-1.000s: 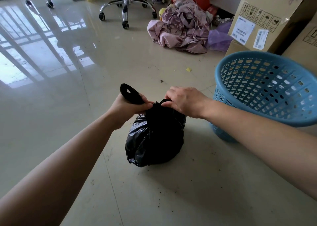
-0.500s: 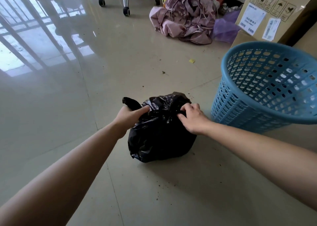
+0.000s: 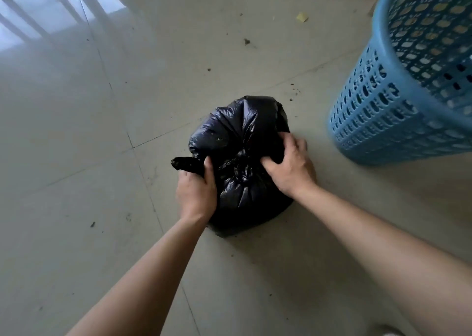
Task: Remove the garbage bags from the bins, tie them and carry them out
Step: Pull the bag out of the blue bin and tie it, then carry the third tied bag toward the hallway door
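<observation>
A full black garbage bag (image 3: pixel 237 134) sits on the tiled floor, its top gathered into a twisted knot near the middle. My left hand (image 3: pixel 196 190) is closed around one black handle strip that sticks out to the left. My right hand (image 3: pixel 291 167) grips the bag's plastic on the right side of the knot. A blue perforated plastic bin (image 3: pixel 378 116) stands to the right of the bag, with no bag in the part I can see.
The glossy tiled floor (image 3: pixel 76 131) has dirt specks scattered around the bag and a small yellow scrap (image 3: pixel 302 17) further back. Window reflections lie at the far left.
The view has tilted down and closer over the bag. Both hands have come lower onto the bag, which now shows a knot on top; the left handle strip lies flatter.
</observation>
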A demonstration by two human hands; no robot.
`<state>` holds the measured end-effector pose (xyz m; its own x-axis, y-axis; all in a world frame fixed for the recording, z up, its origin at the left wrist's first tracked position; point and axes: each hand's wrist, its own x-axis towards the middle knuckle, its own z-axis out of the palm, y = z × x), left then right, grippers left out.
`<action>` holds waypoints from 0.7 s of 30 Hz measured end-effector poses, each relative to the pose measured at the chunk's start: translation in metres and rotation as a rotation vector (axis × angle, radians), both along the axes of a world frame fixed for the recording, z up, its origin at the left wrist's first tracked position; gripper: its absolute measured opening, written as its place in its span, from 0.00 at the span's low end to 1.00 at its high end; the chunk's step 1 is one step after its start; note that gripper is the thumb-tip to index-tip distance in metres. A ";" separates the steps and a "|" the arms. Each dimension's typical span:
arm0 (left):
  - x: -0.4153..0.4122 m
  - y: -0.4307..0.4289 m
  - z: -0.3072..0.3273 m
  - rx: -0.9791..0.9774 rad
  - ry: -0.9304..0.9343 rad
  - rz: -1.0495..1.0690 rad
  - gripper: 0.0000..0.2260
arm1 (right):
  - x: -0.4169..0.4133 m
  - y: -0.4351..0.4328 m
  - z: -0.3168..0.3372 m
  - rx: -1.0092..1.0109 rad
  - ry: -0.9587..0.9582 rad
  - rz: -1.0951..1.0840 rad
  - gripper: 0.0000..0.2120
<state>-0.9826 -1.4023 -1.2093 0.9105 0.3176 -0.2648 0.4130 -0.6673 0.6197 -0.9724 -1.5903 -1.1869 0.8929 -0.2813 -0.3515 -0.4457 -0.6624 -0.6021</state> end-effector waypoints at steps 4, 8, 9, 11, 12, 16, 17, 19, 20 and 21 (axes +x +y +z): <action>-0.036 -0.004 0.026 -0.034 -0.008 0.125 0.19 | -0.018 0.024 0.023 0.058 -0.063 0.055 0.21; -0.051 0.005 0.093 -0.014 0.027 0.145 0.19 | -0.038 0.037 0.080 0.113 -0.067 0.006 0.21; -0.055 0.009 0.117 -0.002 0.027 0.130 0.19 | -0.046 0.039 0.103 0.127 -0.054 -0.004 0.21; -0.061 0.017 0.169 0.013 0.035 0.098 0.19 | -0.058 0.042 0.152 0.162 -0.033 -0.020 0.21; -0.062 0.020 0.198 0.019 0.032 0.083 0.19 | -0.063 0.043 0.178 0.178 -0.030 -0.020 0.22; -0.041 0.023 0.331 0.011 0.007 0.033 0.18 | -0.046 0.044 0.303 0.243 -0.084 -0.031 0.26; -0.030 0.022 0.367 0.007 -0.010 0.027 0.19 | -0.035 0.043 0.337 0.249 -0.101 -0.035 0.26; 0.004 0.019 0.457 0.003 -0.069 0.007 0.22 | -0.005 0.039 0.425 0.255 -0.168 -0.041 0.27; 0.019 0.017 0.503 -0.007 -0.120 -0.006 0.22 | 0.009 0.036 0.469 0.261 -0.208 -0.039 0.27; 0.035 0.013 0.556 -0.016 -0.177 -0.017 0.21 | 0.024 0.031 0.522 0.270 -0.258 -0.031 0.27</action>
<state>-0.9474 -1.3892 -0.6535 0.9487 0.2984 -0.1044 0.2847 -0.6628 0.6926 -0.9486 -1.5588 -0.6651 0.9542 -0.2377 -0.1815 -0.2742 -0.4531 -0.8483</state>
